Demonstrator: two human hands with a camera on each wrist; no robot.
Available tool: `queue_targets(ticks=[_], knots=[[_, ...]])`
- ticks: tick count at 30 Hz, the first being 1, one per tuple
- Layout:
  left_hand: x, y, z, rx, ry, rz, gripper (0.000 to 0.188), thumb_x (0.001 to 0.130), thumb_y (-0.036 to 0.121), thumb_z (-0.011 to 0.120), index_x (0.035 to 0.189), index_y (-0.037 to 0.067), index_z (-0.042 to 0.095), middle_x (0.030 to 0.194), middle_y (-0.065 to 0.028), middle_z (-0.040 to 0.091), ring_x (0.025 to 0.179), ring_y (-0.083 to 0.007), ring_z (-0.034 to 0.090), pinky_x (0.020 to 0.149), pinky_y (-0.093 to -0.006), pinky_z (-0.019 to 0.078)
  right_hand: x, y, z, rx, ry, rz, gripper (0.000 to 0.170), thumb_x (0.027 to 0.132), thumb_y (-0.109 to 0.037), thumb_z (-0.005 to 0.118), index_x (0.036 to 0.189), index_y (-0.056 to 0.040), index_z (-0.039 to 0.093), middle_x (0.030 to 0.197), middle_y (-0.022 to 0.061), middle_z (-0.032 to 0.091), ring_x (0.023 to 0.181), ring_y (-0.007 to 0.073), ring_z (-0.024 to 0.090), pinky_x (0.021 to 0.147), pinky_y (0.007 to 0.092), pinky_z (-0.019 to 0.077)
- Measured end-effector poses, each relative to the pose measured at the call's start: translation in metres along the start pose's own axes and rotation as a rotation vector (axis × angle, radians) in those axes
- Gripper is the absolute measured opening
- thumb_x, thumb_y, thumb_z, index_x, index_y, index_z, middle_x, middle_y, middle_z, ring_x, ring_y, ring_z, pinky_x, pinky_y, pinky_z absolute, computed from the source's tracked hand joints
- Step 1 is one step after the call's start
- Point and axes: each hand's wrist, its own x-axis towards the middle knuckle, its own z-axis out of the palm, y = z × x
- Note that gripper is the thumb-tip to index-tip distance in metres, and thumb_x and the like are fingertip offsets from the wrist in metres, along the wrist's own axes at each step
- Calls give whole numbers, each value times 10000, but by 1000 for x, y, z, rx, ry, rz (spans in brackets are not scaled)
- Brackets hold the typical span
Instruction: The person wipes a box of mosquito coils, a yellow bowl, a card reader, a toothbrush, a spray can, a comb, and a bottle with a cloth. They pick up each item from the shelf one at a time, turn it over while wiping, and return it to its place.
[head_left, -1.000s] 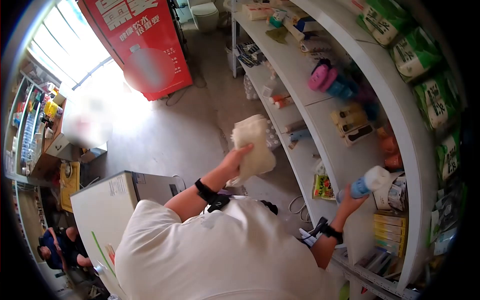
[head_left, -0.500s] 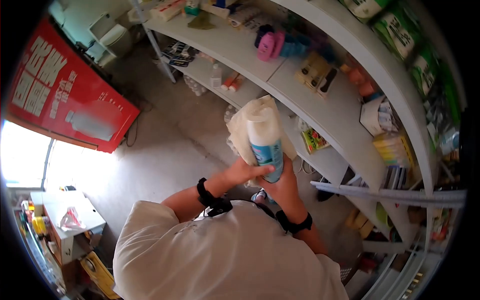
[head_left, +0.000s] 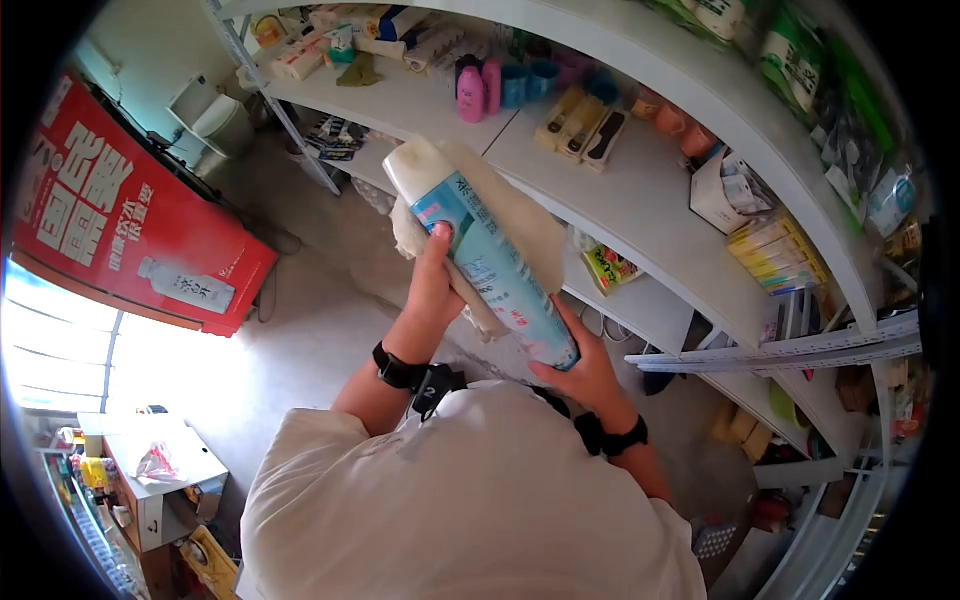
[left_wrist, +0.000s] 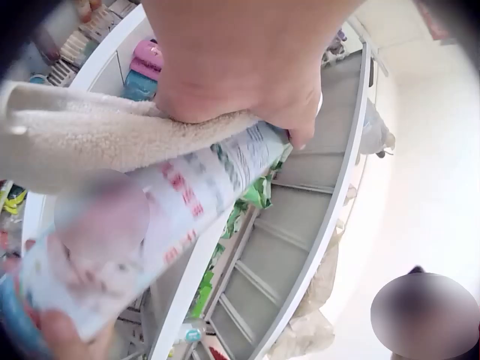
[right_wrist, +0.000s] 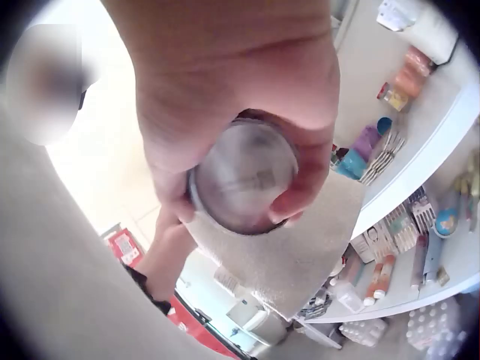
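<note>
A blue and white aerosol can (head_left: pixel 490 265) with a white cap lies tilted in front of the chest, cap toward the upper left. My left hand (head_left: pixel 432 285) holds it near the cap, thumb on the label, together with a cream terry cloth (head_left: pixel 535 205) behind the can. Around the can's lower end curls my right hand (head_left: pixel 592 362). The left wrist view shows the cloth (left_wrist: pixel 90 142) along the can's side and a baby picture on the label (left_wrist: pixel 105 262). In the right wrist view, fingers surround the round metal base (right_wrist: pixel 244 176).
White shelves (head_left: pixel 640 240) stand ahead and to the right, bearing pink bottles (head_left: pixel 472 95), brushes (head_left: pixel 605 135) and a white box (head_left: pixel 715 195). A red cabinet (head_left: pixel 130 215) is at the left. A desk (head_left: pixel 190 450) with a plastic bag stands lower left.
The right hand has brought the can from the shelf side to the left hand with the cloth. The can has since turned and tilted left. The view has swung toward the shelves.
</note>
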Motion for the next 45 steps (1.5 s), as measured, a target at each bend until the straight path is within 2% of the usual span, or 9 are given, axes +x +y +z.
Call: queue_targets(ticks=[4,10,14,20,23,26,29,38,45], knots=[[8,-26,11,-63,-94,51,615,915,427,614,1350,39,419,1303,-144,540,1155,-288,564,976,-446,480,-44,35,-59,877,-265,442,845,697,-154,774,1423,3,372,1229,146,581,1056,244,615,887,356,504],[13,-111,61,148,-167,6,641,884,368,677,1344,10,413,1266,-149,548,1122,-284,580,954,-442,497,-112,79,-116,1098,-99,485,824,699,-169,782,1395,34,392,1270,162,568,1077,238,612,904,331,491],[-17,-206,94,396,-232,-185,655,855,256,725,1363,17,388,1276,-117,537,1159,-246,549,990,-418,465,-120,56,-138,-191,332,52,870,680,-236,816,1410,-12,398,1172,161,603,972,242,630,826,365,509],[-18,-245,91,219,-190,-490,661,860,276,727,1372,23,395,1298,-110,543,1193,-266,531,1038,-416,430,-149,44,-181,-593,291,288,812,716,-279,809,1386,-20,432,1203,207,602,1081,237,617,916,323,467],[2,-232,94,135,-192,-329,614,901,370,657,1354,24,429,1296,-114,556,1173,-256,550,1030,-427,440,-160,61,-195,-154,214,148,819,707,-277,813,1383,-14,435,1204,173,612,1074,206,611,897,317,477],[17,-208,106,129,-229,-179,564,951,417,562,1314,-1,450,1256,-149,581,1141,-280,577,998,-421,467,-165,77,-203,587,-72,434,830,688,-247,819,1384,-5,436,1219,122,608,1079,194,597,909,313,471],[10,-211,107,155,-92,-145,534,959,400,554,1298,-2,467,1242,-154,588,1128,-284,586,989,-425,471,-159,87,-197,832,-118,515,827,667,-198,821,1374,5,443,1222,77,601,1077,181,587,904,313,471],[-25,-196,72,333,-166,-321,581,907,288,650,1357,16,402,1285,-131,550,1179,-258,549,1019,-408,446,-92,56,-140,-462,222,168,777,704,-243,806,1370,-53,453,1187,185,606,1058,248,624,875,343,492],[21,-52,40,-189,-382,-134,563,893,302,577,1348,8,423,1327,-133,515,1244,-279,474,1075,-436,347,-60,36,-85,-34,159,166,869,700,-256,826,1402,18,394,1208,191,613,1091,244,617,935,335,465]])
